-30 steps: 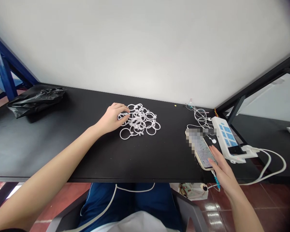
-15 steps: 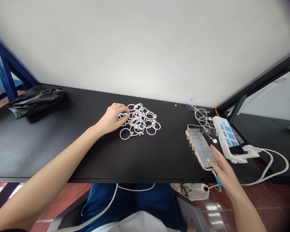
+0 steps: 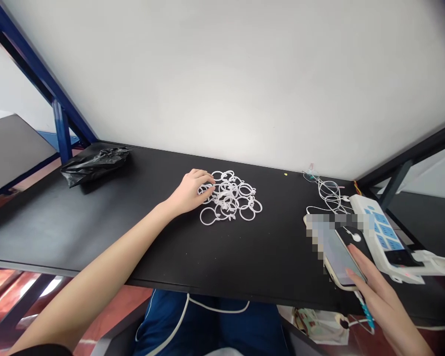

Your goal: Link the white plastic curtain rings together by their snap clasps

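Note:
A heap of white plastic rings with small clips lies on the black table. At the heap's left edge rests my left hand, its fingers stretched out and thumb apart, touching or just over the rings. My right hand holds a smartphone in a pale case, thumb over the lower part of its screen. The phone's upper part is blurred by blocks. A white charging cable with a blue sleeve hangs from its lower end.
A white power strip with blue sockets lies on the right, beside tangled white earphones and eyeglasses. On the far left sits a crumpled black plastic bag. Behind the table stands a white wall.
The whole view has shifted, so things appear farther right and lower. The phone's screen has gone from small icons to a plainer pale display. My left hand stays at the rings.

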The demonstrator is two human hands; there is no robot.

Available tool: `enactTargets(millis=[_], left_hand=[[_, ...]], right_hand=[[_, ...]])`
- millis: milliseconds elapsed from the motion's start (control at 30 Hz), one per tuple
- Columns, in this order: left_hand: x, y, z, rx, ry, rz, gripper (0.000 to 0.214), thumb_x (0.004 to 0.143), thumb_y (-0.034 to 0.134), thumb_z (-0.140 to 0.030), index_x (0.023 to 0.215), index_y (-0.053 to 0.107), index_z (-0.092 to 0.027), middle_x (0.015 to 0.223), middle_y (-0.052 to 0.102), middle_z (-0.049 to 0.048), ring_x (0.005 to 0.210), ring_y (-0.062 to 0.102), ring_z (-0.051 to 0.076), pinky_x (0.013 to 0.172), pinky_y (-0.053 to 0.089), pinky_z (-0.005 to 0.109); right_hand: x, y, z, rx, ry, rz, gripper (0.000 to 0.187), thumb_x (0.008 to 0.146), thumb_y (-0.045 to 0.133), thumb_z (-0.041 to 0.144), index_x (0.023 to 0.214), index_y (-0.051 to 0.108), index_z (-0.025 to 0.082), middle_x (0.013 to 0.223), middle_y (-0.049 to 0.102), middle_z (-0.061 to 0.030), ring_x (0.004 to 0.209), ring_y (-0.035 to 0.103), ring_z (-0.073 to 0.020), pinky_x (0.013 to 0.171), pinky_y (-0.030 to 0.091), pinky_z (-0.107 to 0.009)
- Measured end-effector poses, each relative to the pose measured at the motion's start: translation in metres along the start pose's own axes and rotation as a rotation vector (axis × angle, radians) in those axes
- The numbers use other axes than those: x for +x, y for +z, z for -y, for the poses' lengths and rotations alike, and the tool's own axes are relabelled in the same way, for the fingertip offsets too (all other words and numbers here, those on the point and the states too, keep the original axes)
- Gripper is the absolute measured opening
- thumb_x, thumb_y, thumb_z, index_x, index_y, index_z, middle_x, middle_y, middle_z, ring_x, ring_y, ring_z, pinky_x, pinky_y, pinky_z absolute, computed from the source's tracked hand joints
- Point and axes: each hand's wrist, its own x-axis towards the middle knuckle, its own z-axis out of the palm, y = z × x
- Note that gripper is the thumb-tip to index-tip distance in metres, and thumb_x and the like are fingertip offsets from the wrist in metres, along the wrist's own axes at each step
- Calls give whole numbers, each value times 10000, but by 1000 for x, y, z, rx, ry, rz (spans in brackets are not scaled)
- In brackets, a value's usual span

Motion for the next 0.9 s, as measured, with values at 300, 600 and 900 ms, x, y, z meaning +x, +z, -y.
enactTargets(millis=[300, 600, 900], left_hand=[[1, -2, 2, -23, -23, -2, 205, 923, 524, -326, 1033, 649, -205, 1148, 675, 78, 1102, 571, 260, 983, 442, 460], [1, -24, -18, -304, -80, 356, 211, 834, 633, -370, 897, 699, -180, 593, 529, -45, 530, 456, 87, 544, 390, 214], [-1, -22, -19, -84, -89, 513, 97, 775, 638, -238, 791, 728, -208, 523, 470, -58, 469, 395, 79, 504, 321, 217]], right_hand=[[-45, 61, 128, 288, -357, -441, 259, 872, 640, 442, 1129, 674, 437, 1300, 645, 2, 1307, 528, -363, 1198, 362, -550], [7, 183, 214, 439, -903, 2, 156, 913, 605, 263, 1046, 671, 215, 1045, 741, -69, 1028, 698, -228, 964, 554, -447], [15, 216, 181, 369, -1051, -103, 170, 911, 549, 163, 943, 690, 251, 877, 738, -35, 818, 698, -207, 741, 586, -396]])
